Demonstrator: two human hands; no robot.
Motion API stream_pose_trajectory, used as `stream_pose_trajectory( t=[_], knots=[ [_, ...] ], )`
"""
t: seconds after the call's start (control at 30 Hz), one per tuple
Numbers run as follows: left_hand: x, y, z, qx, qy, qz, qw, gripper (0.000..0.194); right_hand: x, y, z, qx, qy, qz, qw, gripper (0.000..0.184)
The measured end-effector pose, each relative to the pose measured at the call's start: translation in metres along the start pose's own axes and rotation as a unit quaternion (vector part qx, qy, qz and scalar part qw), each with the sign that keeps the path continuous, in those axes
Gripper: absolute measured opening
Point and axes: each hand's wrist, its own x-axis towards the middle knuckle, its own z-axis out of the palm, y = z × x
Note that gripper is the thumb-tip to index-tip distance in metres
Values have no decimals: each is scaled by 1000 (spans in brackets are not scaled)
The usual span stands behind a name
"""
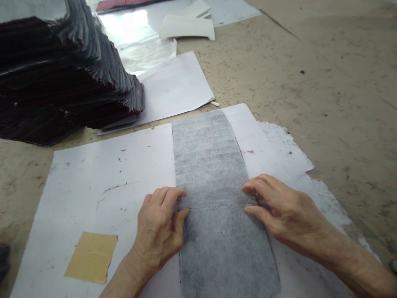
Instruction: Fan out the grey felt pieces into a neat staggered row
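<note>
A long grey piece of fabric (214, 165), faintly creased across its upper part, lies flat and runs out of the bottom of the head view. My left hand (161, 225) is at its left edge, fingers curled, with thumb and forefinger tips on the border. Against the right edge, my right hand (282, 207) bends its thumb and fingers onto the fabric in the same way. Both hands hold the piece by its sides at about the same height. Beneath it is a large white sheet (124, 178) flecked with dark bits.
A tall stack of dark, grey-edged pieces (71, 70) stands at the upper left, partly on another white sheet (173, 89). A tan square (91, 256) lies left of my left hand. Farther back are a cream offcut (187, 27) and shiny plastic film (133, 41) on the brown table (310, 78).
</note>
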Motion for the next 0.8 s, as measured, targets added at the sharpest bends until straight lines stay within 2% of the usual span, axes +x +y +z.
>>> stream_pose_trajectory(
  t=[0.13, 0.23, 0.3, 0.43, 0.53, 0.8],
  knots=[
    [1, 0, -1, -46, -29, -55, 997, 16, 5, -4, -3, 23, -27, 47, 998, 10],
    [0, 3, -3, -58, -60, -126, 988, 12, 2, -9, -1, 31, -20, 75, 996, 4],
    [-2, 7, -4, -56, -87, -169, 980, 14, -3, -12, 2, 35, -6, 125, 992, 2],
    [-10, 14, -5, -34, -96, -209, 973, 33, -17, -16, 9, 61, 18, 208, 976, 19],
    [-13, 15, -4, -38, -95, -231, 968, 37, -22, -19, 12, 97, 29, 210, 972, 28],
    [-7, 14, -8, -108, -131, -296, 940, 41, -18, -19, 11, 134, 19, 224, 965, 34]
  ],
)
